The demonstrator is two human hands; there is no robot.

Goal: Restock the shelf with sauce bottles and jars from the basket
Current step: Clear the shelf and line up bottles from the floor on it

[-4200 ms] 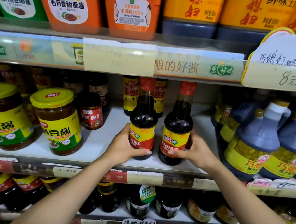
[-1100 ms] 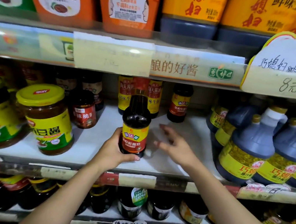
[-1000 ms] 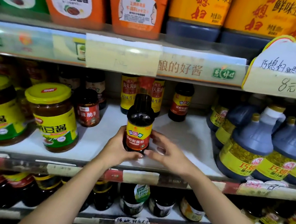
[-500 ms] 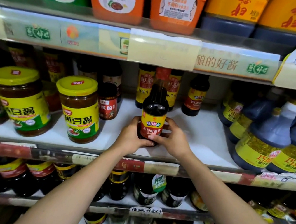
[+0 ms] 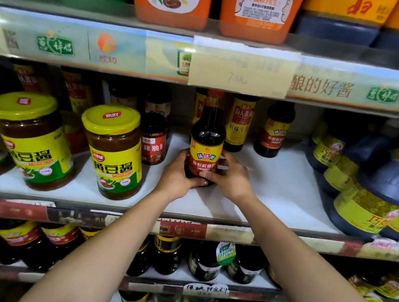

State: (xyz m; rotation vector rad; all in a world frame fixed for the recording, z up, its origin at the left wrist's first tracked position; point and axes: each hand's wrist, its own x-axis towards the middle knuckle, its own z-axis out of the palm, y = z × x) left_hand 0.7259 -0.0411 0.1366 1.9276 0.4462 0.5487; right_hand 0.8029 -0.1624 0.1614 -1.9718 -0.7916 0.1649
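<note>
the shelf [image 5: 278, 189] shows bare white board between the jugs [image 5: 379, 195] on the right and the jars [image 5: 112, 150] on the left. the bottle [image 5: 205, 149] is upright mid-shelf, just ahead of the back bottles [image 5: 239, 123]. tall and narrow, it could tip or knock that row if shoved hard. left hand [image 5: 179, 173] and right hand [image 5: 230, 179] both curl round its lower half, hiding the base.
</note>
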